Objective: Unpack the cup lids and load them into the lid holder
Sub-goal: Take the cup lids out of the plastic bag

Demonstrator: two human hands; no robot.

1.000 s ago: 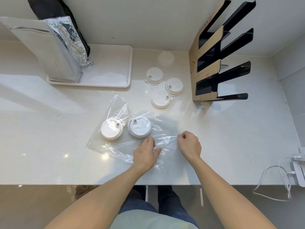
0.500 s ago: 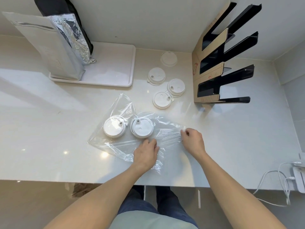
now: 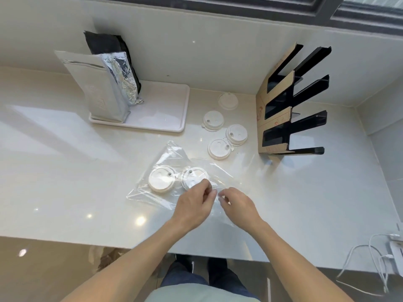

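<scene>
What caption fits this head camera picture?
Both hands, left and right, pinch the clear plastic bag holding two white cup lids.

Partly hidden behind left hand [image 3: 192, 207]: one bagged lid [image 3: 193, 176]. Cut off at right frame edge: charger [image 3: 395, 247]. Unclear through bag [image 3: 174, 188]: fingertip grip.

Left hand [image 3: 193, 204], right hand [image 3: 237, 203] close together, fingers pinched.

Your left hand [image 3: 194, 204] lifts off the clear bag [image 3: 174, 168], fingers now curled. Your right hand [image 3: 236, 203] slides in beside it, and both pinch the film.
</scene>
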